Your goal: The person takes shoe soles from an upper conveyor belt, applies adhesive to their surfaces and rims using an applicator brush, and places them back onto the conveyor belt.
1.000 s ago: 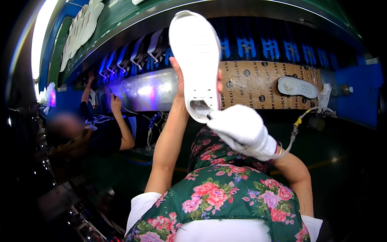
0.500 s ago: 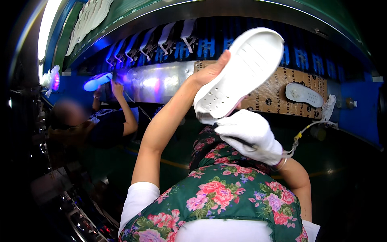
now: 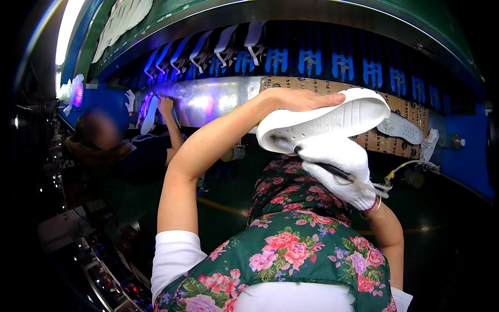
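left hand (image 3: 296, 99) bare, raised, fingers together and laid flat along top edge of white shoe sole (image 3: 325, 122), holding it almost level at chest height, before lit conveyor shelf (image 3: 218, 96). right hand (image 3: 338, 166) in white glove, fingers closed around thin dark tool (image 3: 332, 170), tip touching sole underside. second sole (image 3: 400, 129) lies behind on brown board (image 3: 410, 112). co-worker (image 3: 104, 140) at left.

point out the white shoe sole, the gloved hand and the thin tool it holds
white shoe sole (image 3: 332, 122): head view, middle of its pale tread face
right hand (image 3: 340, 169): head view, back of the white glove
thin tool (image 3: 338, 172): head view, dark shaft across the glove
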